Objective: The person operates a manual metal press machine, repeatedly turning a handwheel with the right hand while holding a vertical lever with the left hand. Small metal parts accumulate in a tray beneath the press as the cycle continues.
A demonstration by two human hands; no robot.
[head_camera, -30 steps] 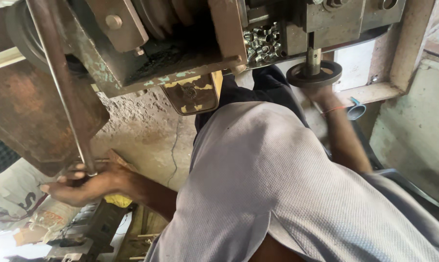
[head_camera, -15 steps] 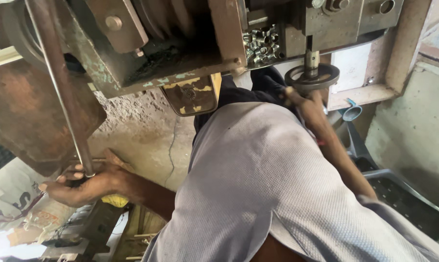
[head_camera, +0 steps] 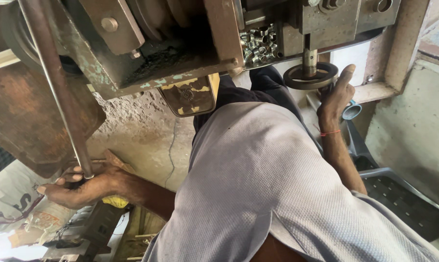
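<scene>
Down at lower left, my left hand (head_camera: 81,187) is wrapped round the bottom end of a long grey steel rod (head_camera: 54,85), fingers curled shut on it; the rod runs up and slightly left toward the top edge, passing in front of a rusty brown metal plate (head_camera: 25,116). Up at right, my right hand (head_camera: 336,97) sits just under a dark round metal handwheel (head_camera: 310,76) on a short vertical steel shaft; thumb sticks up past the wheel's right rim, fingers reach toward its underside, but I cannot tell whether they clamp it or only touch. Thin red thread band (head_camera: 330,132) on that wrist. Heavy worn grey-green machine frame (head_camera: 132,58) spans the top, with a heap of small shiny metal rings (head_camera: 258,46) in a recess just left of the shaft. Grey knit shirt (head_camera: 258,184) fills the middle. Dark plastic crate (head_camera: 403,199) at lower right, near my right forearm.
</scene>
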